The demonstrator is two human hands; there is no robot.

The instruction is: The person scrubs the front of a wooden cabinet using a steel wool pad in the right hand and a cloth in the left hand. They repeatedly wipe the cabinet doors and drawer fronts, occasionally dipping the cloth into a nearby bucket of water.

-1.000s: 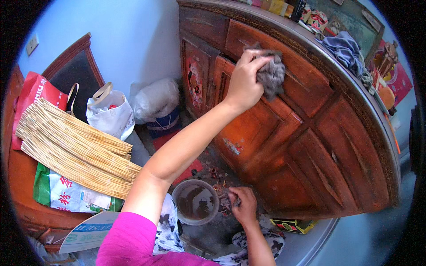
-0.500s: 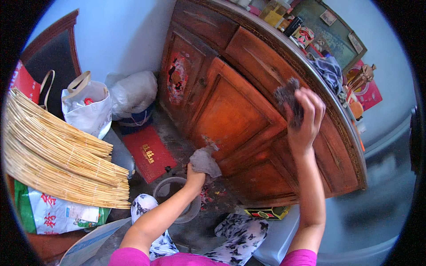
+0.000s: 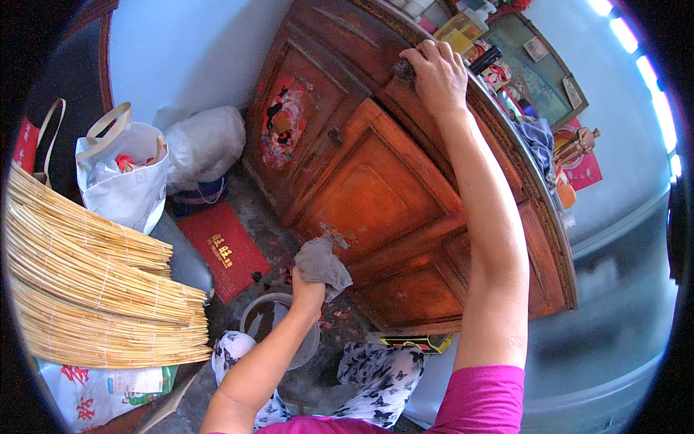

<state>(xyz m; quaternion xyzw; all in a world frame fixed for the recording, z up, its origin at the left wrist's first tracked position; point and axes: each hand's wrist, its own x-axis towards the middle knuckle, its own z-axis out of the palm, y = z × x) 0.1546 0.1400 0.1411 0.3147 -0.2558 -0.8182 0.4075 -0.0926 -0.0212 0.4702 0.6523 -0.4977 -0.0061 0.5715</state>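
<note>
head | reddish wooden cabinet (image 3: 376, 188) against pale blue wall (image 3: 181, 50), dirty concrete floor (image 3: 267, 217) | left hand (image 3: 309, 293) low, fist closed on grey rag (image 3: 322, 262) at cabinet door, above plastic bowl (image 3: 267, 322) | right hand (image 3: 437, 72) raised, gripping dark cloth (image 3: 403, 69) at cabinet top edge

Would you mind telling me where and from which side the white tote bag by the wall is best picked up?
Grip the white tote bag by its two beige strap handles, coming from above. The bag stands upright with its mouth open and things inside, and the handles arch up free over the rim, so lifting there should keep it level.
</note>
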